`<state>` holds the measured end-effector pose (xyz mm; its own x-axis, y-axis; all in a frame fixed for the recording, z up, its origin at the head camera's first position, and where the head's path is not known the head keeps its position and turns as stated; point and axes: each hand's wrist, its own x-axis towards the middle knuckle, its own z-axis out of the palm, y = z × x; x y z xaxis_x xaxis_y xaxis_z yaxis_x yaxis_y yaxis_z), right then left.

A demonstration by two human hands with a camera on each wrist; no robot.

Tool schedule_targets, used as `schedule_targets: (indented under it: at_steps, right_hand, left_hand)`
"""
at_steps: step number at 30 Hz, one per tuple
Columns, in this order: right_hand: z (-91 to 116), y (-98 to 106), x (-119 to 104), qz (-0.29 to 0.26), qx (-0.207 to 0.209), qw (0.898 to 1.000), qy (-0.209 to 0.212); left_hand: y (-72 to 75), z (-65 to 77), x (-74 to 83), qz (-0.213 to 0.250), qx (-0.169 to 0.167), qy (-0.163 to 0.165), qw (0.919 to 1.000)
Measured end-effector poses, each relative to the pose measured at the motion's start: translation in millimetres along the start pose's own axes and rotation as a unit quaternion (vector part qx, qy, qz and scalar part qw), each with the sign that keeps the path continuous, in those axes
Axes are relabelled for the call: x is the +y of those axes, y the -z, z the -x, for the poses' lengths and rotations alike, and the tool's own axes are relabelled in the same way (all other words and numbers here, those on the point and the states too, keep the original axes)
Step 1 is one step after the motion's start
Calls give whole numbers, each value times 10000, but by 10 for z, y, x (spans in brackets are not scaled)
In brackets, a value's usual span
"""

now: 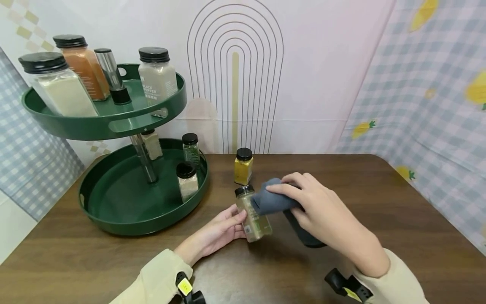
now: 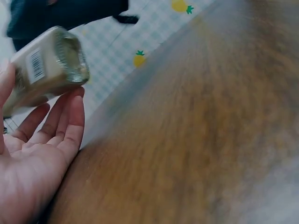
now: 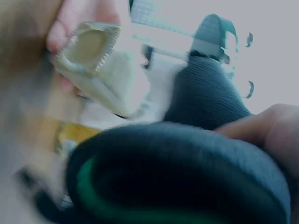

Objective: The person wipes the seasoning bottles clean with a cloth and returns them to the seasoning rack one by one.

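While the left hand pinches a glass jar between the thumb and the fingers, the right hand grips a folded grey-blue cloth, its thumb and fingers curled round it. The jar is just right of the left palm, raised off the table, and the left hand is plainly the nearer one, since it bears the jar. The relation that matters most, as I judge it, is the tilt of the jar's long axis: the black lid points forward and a little left, away from both wrists, while the base slants back toward the right forearm. The cloth covers part of the jar's upper right side as seen from the head; whether it presses on the glass or hangs just in front, I cannot tell. Beyond the left fingertips, just past the lid, a small yellow jar stands upright. Farther out, ahead and left of the left hand, comes a green two-tier stand: its lower tray carries a few small jars, among them a pale jar by the rim nearest the hand, and its upper tray holds larger jars, the pepper jar closest.
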<state>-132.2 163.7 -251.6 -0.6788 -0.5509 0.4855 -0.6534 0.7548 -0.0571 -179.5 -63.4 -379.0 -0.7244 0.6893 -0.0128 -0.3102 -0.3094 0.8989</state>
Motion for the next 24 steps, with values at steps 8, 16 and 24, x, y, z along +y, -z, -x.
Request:
schedule_targets:
  at_steps: [8,16,24]
  right_hand:
    - [-58,-309,-133,119,327,9994,48]
    - [-22,-250,-100,301,-112,9994,87]
    - [6,-191,-174,411,-604,9952,657]
  left_hand:
    - [-3,5,4,-443,-109,36,9990]
    - [-25,0,16,-416,-128,66,9990]
    - [-4,23,-19,309,-93,-263,9991]
